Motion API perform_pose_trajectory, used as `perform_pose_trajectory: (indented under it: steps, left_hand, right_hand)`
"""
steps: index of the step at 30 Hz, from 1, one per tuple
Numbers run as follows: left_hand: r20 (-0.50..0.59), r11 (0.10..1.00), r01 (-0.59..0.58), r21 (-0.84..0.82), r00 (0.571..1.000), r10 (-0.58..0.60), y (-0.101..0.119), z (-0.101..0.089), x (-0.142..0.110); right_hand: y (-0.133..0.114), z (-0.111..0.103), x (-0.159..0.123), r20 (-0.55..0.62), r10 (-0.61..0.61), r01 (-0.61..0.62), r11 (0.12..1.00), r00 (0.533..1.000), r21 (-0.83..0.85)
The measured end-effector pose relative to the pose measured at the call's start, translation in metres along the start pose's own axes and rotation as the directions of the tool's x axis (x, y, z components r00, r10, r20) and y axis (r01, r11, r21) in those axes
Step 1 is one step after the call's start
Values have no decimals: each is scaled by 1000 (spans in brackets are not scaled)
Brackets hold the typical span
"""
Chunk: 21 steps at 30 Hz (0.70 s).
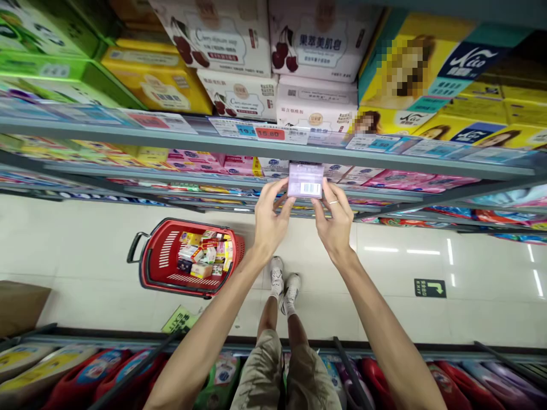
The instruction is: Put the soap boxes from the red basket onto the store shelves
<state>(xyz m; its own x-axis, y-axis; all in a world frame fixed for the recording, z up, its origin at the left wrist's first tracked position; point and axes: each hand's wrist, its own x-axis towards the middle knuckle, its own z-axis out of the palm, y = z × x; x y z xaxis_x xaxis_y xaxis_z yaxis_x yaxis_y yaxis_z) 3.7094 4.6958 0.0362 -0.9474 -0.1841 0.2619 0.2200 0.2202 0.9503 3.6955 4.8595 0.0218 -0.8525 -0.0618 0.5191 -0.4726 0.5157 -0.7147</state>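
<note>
Between my two hands is a small lilac soap box, its white barcode label facing up at me. My left hand grips its left side with fingers and thumb. On the other side, my right hand, with a ring on one finger, pinches the box's right edge. The box is held in front of the lower shelf, where pink and white soap packs stand in a row. Which face of the box is turned away, I cannot see.
A red shopping basket with several small boxes stands on the floor to my left. Above my hands runs a shelf edge with price tags, holding cherry soap boxes. Behind me, bottles line another shelf. A cardboard box sits far left.
</note>
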Motion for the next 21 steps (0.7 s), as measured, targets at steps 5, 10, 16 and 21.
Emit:
perform_pose_trajectory:
  steps: [5, 10, 16, 21]
  left_hand:
    - [-9, 998, -35, 44, 999, 36, -5, 1, 9]
    - [-20, 994, -48, 93, 999, 50, -8, 0, 12]
    - [-46, 998, -42, 55, 998, 45, -9, -2, 9]
    - [-51, 998, -18, 65, 998, 21, -9, 3, 12]
  right_hand:
    - [7, 7, 4, -11, 7, -7, 1000, 1000, 20]
    - [7, 9, 8, 0, -3, 3, 1000, 1000, -26]
    - [3, 8, 10, 28, 19, -18, 999, 999, -27]
    - [7, 10, 12, 30, 67, -67, 998, 997, -5]
